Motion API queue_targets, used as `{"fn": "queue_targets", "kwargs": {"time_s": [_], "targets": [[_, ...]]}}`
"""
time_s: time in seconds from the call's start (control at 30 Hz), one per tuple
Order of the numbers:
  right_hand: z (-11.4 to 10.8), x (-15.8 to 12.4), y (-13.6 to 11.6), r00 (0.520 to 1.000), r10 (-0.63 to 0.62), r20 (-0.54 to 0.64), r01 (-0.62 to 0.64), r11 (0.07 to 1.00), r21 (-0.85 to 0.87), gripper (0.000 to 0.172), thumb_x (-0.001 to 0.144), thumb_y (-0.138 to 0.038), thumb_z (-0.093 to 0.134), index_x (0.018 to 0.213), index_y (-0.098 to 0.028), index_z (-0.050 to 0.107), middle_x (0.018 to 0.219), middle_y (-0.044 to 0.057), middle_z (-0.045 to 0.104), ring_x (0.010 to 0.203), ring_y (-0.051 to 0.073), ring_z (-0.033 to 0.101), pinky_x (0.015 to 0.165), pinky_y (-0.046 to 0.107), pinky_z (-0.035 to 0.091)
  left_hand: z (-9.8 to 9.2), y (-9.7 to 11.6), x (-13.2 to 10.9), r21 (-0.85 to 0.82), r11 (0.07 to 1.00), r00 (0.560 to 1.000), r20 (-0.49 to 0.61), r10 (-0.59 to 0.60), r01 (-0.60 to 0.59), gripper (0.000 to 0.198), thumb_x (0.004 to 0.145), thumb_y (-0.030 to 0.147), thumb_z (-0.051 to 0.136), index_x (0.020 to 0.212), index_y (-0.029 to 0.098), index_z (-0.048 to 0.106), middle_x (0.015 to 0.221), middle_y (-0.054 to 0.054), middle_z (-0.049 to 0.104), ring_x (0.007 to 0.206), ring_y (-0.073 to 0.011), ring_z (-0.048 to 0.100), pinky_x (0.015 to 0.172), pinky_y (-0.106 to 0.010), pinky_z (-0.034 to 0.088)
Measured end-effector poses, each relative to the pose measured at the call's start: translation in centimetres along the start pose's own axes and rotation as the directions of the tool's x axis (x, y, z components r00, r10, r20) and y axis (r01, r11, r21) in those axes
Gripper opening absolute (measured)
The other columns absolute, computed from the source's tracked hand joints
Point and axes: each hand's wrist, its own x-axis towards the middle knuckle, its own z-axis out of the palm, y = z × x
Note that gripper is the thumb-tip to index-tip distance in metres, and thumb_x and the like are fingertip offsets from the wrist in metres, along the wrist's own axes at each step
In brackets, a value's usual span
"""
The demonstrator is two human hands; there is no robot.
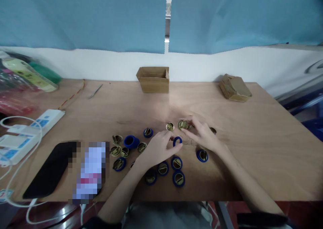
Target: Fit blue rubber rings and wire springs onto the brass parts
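Note:
My left hand (156,149) is bent over the table, with a small blue ring (177,140) between its curled fingers and thumb. My right hand (205,135) pinches a round brass-coloured disc (183,124) between thumb and forefinger. A similar loose disc (170,126) lies between the hands, a bar across its face. Near my left wrist are more bare discs (116,151) and a short blue tube (131,142). Several discs with blue rims, such as one blue-rimmed disc (179,178), lie below the hands. Another blue-rimmed piece (202,155) sits under my right hand.
An open cardboard box (154,84) stands at the back, and a crumpled carton (235,88) at back right. Tweezers (95,91) lie at back left. On the left are a power strip (32,135), cables, a black phone (51,170), a blurred-out phone (91,172) and a bottle (30,72).

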Motion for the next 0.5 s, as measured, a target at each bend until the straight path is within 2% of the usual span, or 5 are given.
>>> {"fn": "queue_targets", "kwargs": {"time_s": [0.17,0.33,0.43,0.5], "targets": [[0.6,-0.8,0.1,0.999,0.035,-0.028,-0.032,0.995,0.099,0.021,0.091,-0.022,0.062,0.112,-0.022,0.056,0.108,0.007,0.065,0.094,0.021,0.066,0.085,0.037,0.056,0.0,-0.8,0.3,-0.248,0.967,0.987,-0.133,-0.09,0.055,0.013,0.095,0.026,0.06,0.106,0.02,0.062,0.097,-0.004,0.073,0.088,-0.0187,0.07,0.082,-0.032,0.057],[2.0,-1.2,0.5,0.994,0.107,0.03,-0.112,0.958,0.266,0.021,0.086,-0.019,0.063,0.104,-0.023,0.054,0.097,0.002,0.06,0.082,0.016,0.062,0.074,0.031,0.055,1.1,-1.1,0.4,-0.444,0.896,0.97,-0.209,-0.124,0.019,0.035,0.101,0.026,0.05,0.136,0.022,0.048,0.11,-0.008,0.071,0.097,-0.0181,0.071,0.086,-0.033,0.059],[2.8,-1.4,0.2,0.984,0.154,0.093,-0.18,0.879,0.442,0.022,0.085,-0.023,0.067,0.103,-0.023,0.054,0.09,-0.001,0.058,0.074,0.014,0.06,0.067,0.028,0.053,1.7,-1.0,0.3,-0.558,0.828,0.968,-0.231,-0.1,-0.048,0.032,0.1,0.029,0.054,0.131,0.024,0.055,0.112,-0.008,0.07,0.102,-0.0192,0.07,0.09,-0.034,0.058],[3.2,-1.5,-0.2,0.969,0.177,0.173,-0.244,0.795,0.556,0.025,0.084,-0.026,0.07,0.104,-0.023,0.056,0.089,-0.002,0.059,0.073,0.013,0.06,0.066,0.027,0.054,2.0,-0.9,0.1,-0.572,0.816,0.961,-0.261,-0.087,-0.081,0.026,0.097,0.028,0.059,0.123,0.024,0.057,0.112,-0.008,0.07,0.104,-0.0201,0.07,0.092,-0.037,0.058]]}}
